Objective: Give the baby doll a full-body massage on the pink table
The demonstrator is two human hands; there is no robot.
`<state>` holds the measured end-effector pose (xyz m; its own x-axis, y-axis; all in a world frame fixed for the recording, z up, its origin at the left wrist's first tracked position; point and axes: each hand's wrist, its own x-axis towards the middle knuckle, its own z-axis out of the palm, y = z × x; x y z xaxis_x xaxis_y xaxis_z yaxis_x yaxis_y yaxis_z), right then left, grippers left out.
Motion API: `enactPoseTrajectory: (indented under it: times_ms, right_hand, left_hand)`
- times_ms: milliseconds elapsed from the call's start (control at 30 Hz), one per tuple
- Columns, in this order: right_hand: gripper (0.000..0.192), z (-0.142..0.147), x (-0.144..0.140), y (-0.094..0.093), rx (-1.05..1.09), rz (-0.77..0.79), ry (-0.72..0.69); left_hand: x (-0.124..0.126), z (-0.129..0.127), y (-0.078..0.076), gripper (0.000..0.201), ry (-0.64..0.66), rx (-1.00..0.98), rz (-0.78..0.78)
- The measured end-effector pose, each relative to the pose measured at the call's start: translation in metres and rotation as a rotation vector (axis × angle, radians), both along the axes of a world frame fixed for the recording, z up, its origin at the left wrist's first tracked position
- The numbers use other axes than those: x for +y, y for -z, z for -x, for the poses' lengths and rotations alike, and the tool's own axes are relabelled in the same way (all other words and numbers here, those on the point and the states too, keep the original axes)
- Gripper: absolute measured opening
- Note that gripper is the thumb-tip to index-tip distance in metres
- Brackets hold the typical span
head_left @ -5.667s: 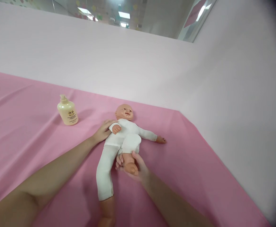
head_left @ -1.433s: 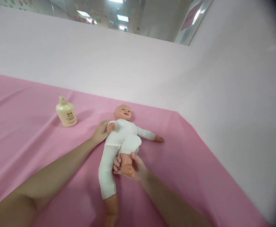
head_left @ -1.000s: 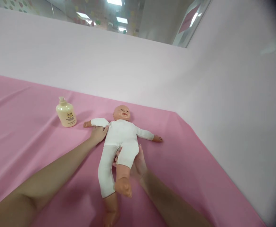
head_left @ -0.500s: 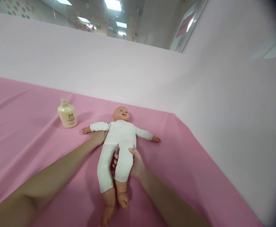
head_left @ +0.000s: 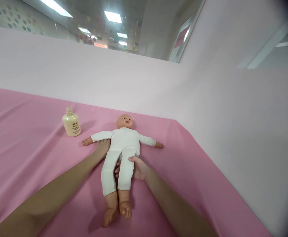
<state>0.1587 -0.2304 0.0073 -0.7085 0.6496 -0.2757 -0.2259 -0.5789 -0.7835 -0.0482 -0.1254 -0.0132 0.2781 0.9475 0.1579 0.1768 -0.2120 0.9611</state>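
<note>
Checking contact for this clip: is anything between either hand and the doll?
Nothing visible. The left hand lies against the doll under its arm; the right hand grips its thigh. The lotion bottle stands apart.

A doll (head_left: 121, 154) lies on its back near the middle of the desk (head_left: 30, 154), head toward the wall (head_left: 109, 82) behind, feet toward the viewer, arms spread to either side. A bottle (head_left: 71, 123) stands upright to the doll's left, well apart from its trunk and just beyond its outstretched arm. The left hand (head_left: 102, 147) rests against the doll's side under that arm; the right hand (head_left: 137, 167) lies at the doll's thigh on the other side. A second wall (head_left: 245, 131) borders the desk on the right.
</note>
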Motion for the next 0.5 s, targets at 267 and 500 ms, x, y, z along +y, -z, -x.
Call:
enactPoseTrajectory:
  times_ms: [267,500]
  right_hand:
    - [0.038,-0.010,-0.003,0.000,-0.435,-0.401,0.310]
    - [0.030,-0.047,0.016,-0.024,-0.709,-0.572,1.035]
  left_hand:
    - [-0.036,0.011,-0.004,0.070,0.049,1.073,-0.298]
    - [-0.097,0.012,-0.005,0.070,0.189,0.829,-0.220]
